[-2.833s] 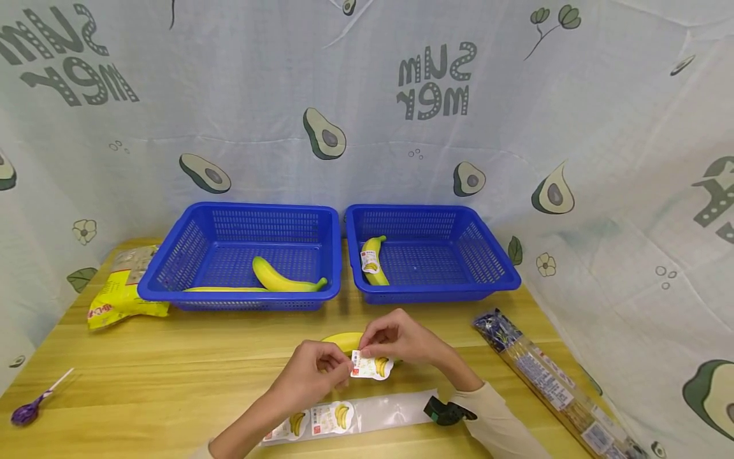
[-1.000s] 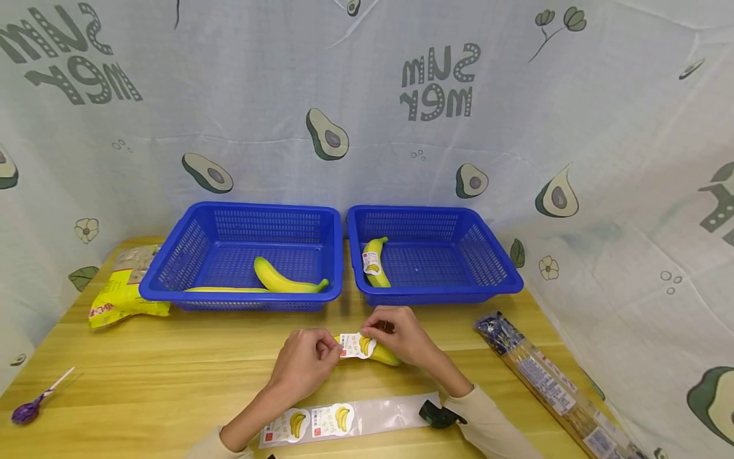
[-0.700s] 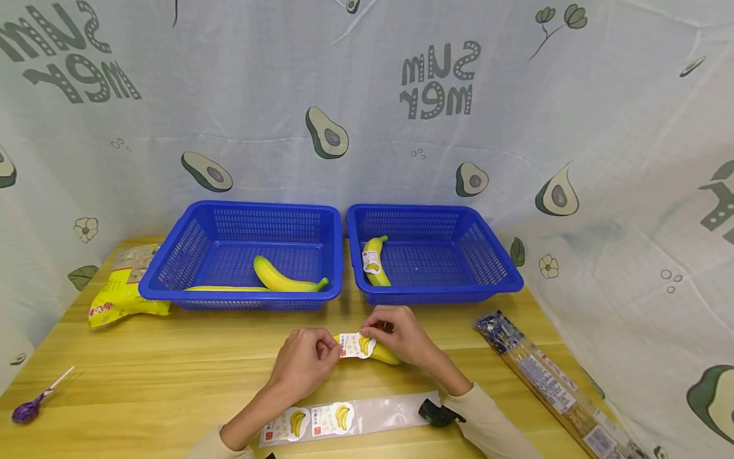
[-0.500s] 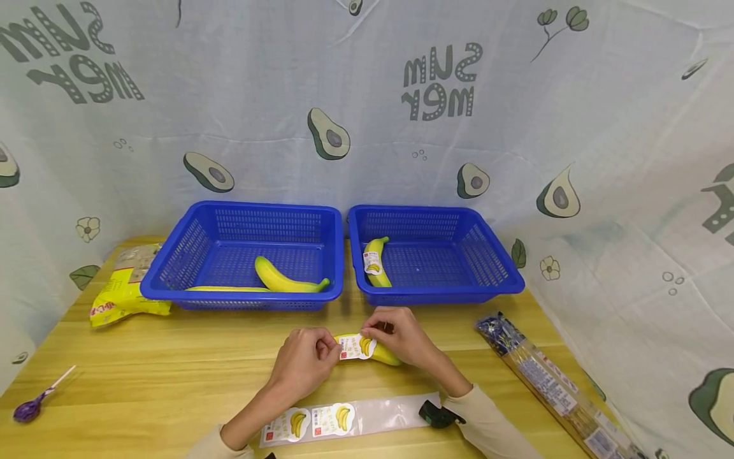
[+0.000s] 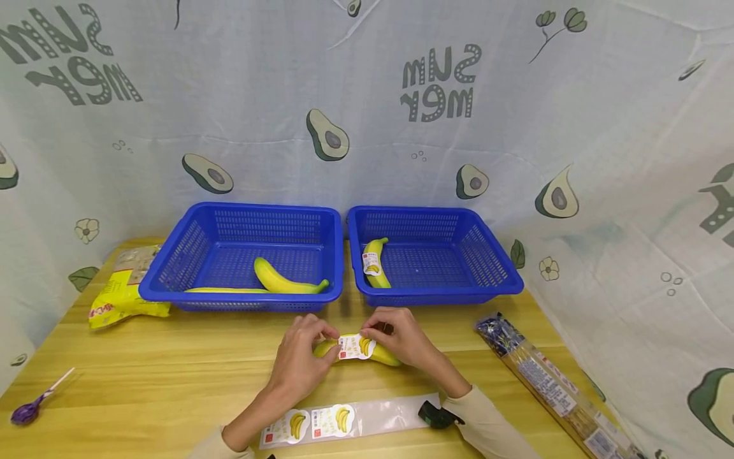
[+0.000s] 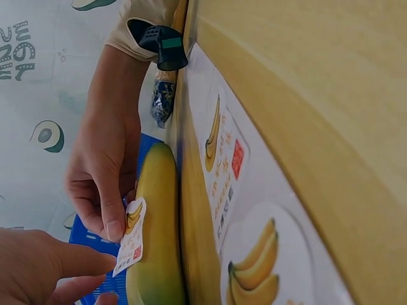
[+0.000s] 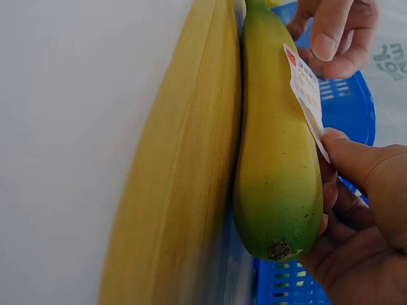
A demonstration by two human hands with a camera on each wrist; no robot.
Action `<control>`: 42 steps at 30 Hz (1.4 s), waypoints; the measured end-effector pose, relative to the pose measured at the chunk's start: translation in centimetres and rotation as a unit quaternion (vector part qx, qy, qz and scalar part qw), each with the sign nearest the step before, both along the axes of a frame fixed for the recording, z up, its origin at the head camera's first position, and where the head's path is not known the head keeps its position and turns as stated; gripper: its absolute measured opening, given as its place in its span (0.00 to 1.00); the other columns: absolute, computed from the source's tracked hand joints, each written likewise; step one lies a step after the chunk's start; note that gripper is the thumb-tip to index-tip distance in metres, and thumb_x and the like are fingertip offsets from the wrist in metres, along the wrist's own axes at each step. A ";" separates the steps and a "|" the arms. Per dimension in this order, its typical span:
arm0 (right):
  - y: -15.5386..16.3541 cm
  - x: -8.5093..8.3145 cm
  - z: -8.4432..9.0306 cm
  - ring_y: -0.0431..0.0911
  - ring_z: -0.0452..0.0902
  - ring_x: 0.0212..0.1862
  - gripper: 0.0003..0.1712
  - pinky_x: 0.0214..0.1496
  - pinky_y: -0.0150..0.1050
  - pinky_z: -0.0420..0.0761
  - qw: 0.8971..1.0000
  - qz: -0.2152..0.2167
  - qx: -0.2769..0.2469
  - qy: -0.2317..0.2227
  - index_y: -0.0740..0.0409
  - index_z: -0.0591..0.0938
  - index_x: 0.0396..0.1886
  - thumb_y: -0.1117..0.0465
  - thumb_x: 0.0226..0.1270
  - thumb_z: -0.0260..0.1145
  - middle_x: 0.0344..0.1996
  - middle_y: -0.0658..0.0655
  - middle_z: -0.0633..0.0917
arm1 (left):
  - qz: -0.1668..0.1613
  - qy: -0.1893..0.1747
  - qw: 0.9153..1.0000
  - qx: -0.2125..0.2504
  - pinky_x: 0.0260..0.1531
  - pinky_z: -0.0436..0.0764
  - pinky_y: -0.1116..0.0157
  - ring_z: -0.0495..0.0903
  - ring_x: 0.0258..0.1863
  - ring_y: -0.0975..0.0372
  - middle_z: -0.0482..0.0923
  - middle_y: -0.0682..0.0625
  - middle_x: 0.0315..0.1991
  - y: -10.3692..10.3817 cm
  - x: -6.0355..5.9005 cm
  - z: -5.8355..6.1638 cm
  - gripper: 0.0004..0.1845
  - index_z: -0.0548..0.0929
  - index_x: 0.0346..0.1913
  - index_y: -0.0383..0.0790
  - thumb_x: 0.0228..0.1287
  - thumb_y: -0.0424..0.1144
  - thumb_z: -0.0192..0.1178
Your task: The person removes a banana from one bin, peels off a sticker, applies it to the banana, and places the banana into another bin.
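Note:
A yellow banana (image 5: pixel 385 356) lies on the table between both hands, its tip greenish in the right wrist view. Across its upper side sits a white sticker (image 5: pixel 354 347) printed with bananas. My right hand (image 5: pixel 398 335) pinches the sticker's right end between thumb and finger; that edge stands off the peel in the right wrist view (image 7: pixel 305 95). Beside the sticker's left end is my left hand (image 5: pixel 298 357), thumb and fingers parted. In the right wrist view, the left fingertips (image 7: pixel 324 47) appear apart from the sticker.
A backing strip (image 5: pixel 395 413) with two stickers lies in front. Behind stand a blue basket (image 5: pixel 241 296) with two bananas and another blue basket (image 5: pixel 441 291) with one stickered banana. A yellow bag (image 5: pixel 123 290), a lollipop (image 5: pixel 25 413) and a long packet (image 5: pixel 550 382) lie at the sides.
Both hands brought the sticker from in front of the banana onto it. Since half a second ago, the left fingers have parted from the sticker's left end; the right hand has stayed.

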State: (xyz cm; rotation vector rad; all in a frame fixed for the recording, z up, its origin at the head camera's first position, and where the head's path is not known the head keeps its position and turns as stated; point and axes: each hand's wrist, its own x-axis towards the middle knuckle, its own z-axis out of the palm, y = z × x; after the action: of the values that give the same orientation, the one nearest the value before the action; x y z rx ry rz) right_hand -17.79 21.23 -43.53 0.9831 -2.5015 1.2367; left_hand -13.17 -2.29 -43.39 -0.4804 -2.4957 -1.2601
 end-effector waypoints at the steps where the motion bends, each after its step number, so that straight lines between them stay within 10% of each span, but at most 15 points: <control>1: 0.0 0.0 0.0 0.32 0.75 0.30 0.04 0.29 0.30 0.80 1.000 0.000 0.001 0.003 0.60 0.91 0.33 0.71 0.67 0.78 0.28 0.50 0.87 | -0.003 0.001 1.000 0.002 0.42 0.79 0.60 0.78 0.40 0.59 0.82 0.55 0.37 0.0 0.0 -0.1 0.13 0.91 0.36 0.45 0.52 0.27 0.82; 8: -0.1 0.1 -0.3 0.33 0.75 0.30 0.05 0.29 0.30 0.80 1.000 0.001 0.008 0.030 0.60 0.91 0.33 0.71 0.65 0.79 0.28 0.50 0.86 | -0.027 -0.004 1.000 -0.004 0.55 0.84 0.46 0.85 0.49 0.54 0.86 0.57 0.41 0.0 -0.1 -0.5 0.13 0.93 0.36 0.46 0.54 0.26 0.81; 42: 0.9 0.1 1.3 0.39 0.84 0.41 0.14 0.35 0.32 0.87 0.987 0.122 0.104 -0.008 0.61 0.93 0.50 0.63 0.65 0.81 0.45 0.55 0.92 | -0.033 0.030 0.997 -0.059 0.47 0.86 0.53 0.85 0.45 0.55 0.85 0.54 0.39 0.1 -0.2 -0.8 0.13 0.90 0.36 0.46 0.52 0.31 0.84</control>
State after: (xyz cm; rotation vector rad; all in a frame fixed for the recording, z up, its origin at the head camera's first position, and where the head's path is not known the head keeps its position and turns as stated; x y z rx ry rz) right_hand -17.65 22.12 -42.25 1.3687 -2.6264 1.0599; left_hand -13.35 -2.19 -44.20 -0.6240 -2.5336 -1.1078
